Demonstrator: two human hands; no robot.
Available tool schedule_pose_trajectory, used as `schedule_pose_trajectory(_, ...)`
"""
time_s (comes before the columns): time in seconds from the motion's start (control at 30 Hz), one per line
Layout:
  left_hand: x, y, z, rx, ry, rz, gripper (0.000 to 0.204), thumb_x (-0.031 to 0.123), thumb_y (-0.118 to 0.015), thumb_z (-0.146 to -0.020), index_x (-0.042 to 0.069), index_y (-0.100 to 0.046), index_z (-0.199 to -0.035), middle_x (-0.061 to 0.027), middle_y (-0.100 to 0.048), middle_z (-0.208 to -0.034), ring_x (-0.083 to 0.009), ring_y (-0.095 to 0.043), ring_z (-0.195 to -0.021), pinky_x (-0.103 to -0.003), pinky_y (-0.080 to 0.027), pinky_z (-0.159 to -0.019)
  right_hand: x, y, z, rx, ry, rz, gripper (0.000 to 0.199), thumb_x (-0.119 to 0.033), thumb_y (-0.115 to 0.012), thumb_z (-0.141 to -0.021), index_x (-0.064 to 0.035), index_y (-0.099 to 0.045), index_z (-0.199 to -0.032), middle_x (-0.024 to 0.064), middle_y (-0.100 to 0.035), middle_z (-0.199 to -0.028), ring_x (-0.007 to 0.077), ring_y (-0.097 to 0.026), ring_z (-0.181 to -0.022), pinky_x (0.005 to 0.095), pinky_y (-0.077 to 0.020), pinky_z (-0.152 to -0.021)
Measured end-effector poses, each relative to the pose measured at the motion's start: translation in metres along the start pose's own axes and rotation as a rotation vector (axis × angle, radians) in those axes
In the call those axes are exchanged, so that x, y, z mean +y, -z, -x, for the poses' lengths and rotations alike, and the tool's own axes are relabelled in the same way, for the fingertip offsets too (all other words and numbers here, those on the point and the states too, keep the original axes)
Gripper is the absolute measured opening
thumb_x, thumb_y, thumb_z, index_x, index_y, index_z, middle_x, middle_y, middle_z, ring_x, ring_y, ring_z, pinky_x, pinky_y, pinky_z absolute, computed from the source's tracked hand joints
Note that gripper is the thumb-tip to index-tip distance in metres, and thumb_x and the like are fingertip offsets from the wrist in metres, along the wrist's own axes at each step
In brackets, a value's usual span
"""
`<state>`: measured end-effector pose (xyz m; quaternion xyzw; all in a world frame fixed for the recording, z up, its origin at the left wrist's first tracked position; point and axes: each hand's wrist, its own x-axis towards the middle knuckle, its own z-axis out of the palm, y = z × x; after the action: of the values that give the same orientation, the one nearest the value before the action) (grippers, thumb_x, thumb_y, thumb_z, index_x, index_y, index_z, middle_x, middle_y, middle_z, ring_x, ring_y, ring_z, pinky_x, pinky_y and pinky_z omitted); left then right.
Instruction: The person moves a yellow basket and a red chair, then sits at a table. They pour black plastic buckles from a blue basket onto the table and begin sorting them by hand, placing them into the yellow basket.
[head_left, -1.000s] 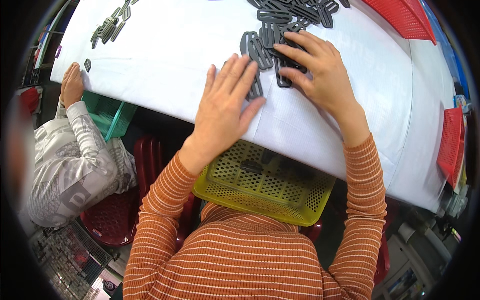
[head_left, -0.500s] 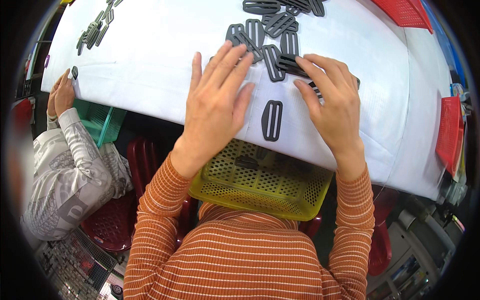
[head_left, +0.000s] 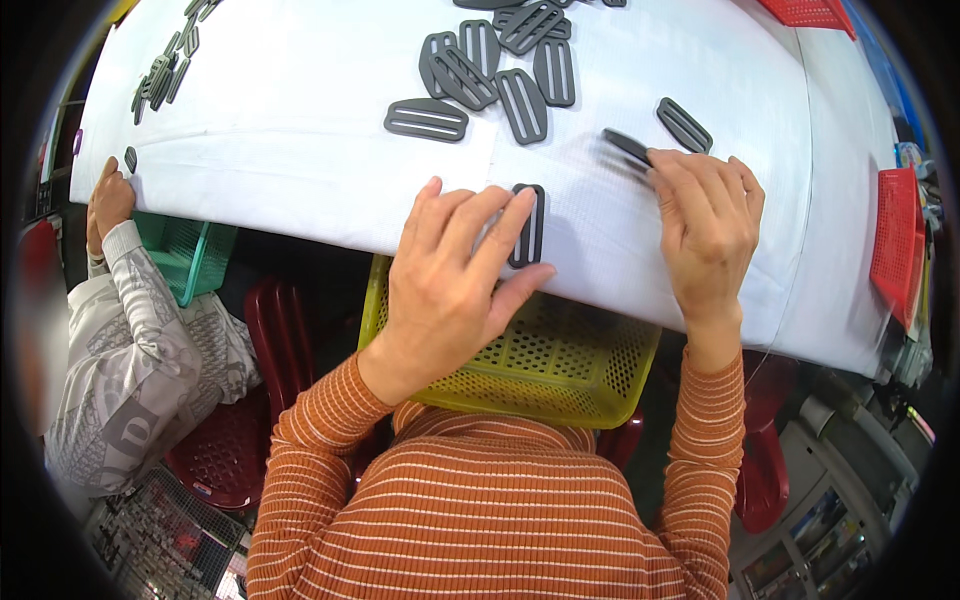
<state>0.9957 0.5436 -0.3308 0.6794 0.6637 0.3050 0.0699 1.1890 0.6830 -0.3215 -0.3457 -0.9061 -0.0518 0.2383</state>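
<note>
Between the thumb and fingers of my right hand [head_left: 708, 205] is a dark grey strap slider [head_left: 625, 146], lifted at a tilt and blurred by motion. My left hand [head_left: 450, 265] has its fingers spread at the table's near edge. Its index fingertip lies over the upper end of another slider [head_left: 527, 240], which rests flat there; the thumb is close to its lower end. Several more sliders form a loose pile [head_left: 480, 65] beyond my hands. One slider [head_left: 426, 120] lies at the pile's left, and a lone slider [head_left: 685, 125] is beyond my right hand.
A yellow perforated basket [head_left: 560, 385] is just under the table edge before me. Red baskets [head_left: 893, 250] stand at the right. On the left a person [head_left: 135, 360] sits by a green basket [head_left: 190, 255], with a second slider pile [head_left: 160, 75] on the white tabletop [head_left: 290, 110].
My right hand has drawn away from the pile toward the right, a slider in its fingers. My left hand has come back from near the pile to the slider at the table edge.
</note>
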Motion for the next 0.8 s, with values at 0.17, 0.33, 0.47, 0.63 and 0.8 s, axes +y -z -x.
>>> schedule_pose_trajectory(0.17,0.000,-0.007,0.007,-0.023,-0.001,-0.083,0.058,0.019,-0.083,-0.071,0.004,-0.065,-0.125,-0.0095,-0.063,-0.120,-0.0292,-0.056,-0.113,-0.053,-0.039,-0.106,-0.027,-0.001,0.014,-0.014,0.050,-0.048,0.015,-0.011,-0.077,-0.078,-0.0105,-0.074,-0.092,0.0002,-0.069,-0.095,0.0167,-0.064,-0.090,0.0401,-0.0411,-0.097)
schedule_pose_trajectory(0.33,-0.005,-0.003,-0.001,-0.103,-0.020,-0.072,0.046,0.004,-0.071,-0.080,0.003,-0.065,-0.125,-0.0094,-0.062,-0.132,-0.0305,-0.057,-0.115,-0.053,-0.038,-0.108,-0.007,0.006,0.023,-0.012,-0.185,-0.073,0.024,-0.013,-0.077,-0.078,-0.0084,-0.073,-0.101,0.0028,-0.068,-0.099,0.0196,-0.063,-0.092,0.0358,-0.0432,-0.087)
schedule_pose_trajectory(0.47,-0.006,-0.002,-0.008,-0.135,-0.024,-0.071,0.045,-0.006,-0.063,-0.081,0.002,-0.064,-0.125,-0.0112,-0.061,-0.132,-0.0328,-0.056,-0.121,-0.054,-0.037,-0.109,0.012,0.001,0.019,0.018,-0.311,-0.046,0.039,-0.021,-0.080,-0.077,-0.0031,-0.070,-0.111,0.0072,-0.067,-0.103,0.0238,-0.061,-0.093,0.0361,-0.0448,-0.079)
schedule_pose_trajectory(0.63,0.000,-0.008,-0.025,-0.067,-0.043,-0.029,0.041,-0.001,-0.067,-0.082,0.003,-0.066,-0.123,-0.0100,-0.062,-0.130,-0.0324,-0.054,-0.123,-0.054,-0.034,-0.110,0.008,-0.006,0.012,-0.029,-0.325,0.050,0.039,-0.022,-0.079,-0.079,0.0002,-0.070,-0.109,0.0099,-0.068,-0.103,0.0246,-0.063,-0.092,0.0370,-0.0499,-0.074)
schedule_pose_trajectory(0.8,0.011,-0.018,-0.037,-0.065,-0.115,-0.054,0.042,0.008,-0.075,-0.080,0.008,-0.068,-0.121,-0.0069,-0.063,-0.126,-0.0300,-0.054,-0.123,-0.054,-0.032,-0.111,0.020,0.006,0.031,-0.052,-0.252,-0.002,0.032,-0.017,-0.078,-0.078,-0.0008,-0.071,-0.105,0.0125,-0.068,-0.104,0.0224,-0.065,-0.089,0.0352,-0.0544,-0.067)
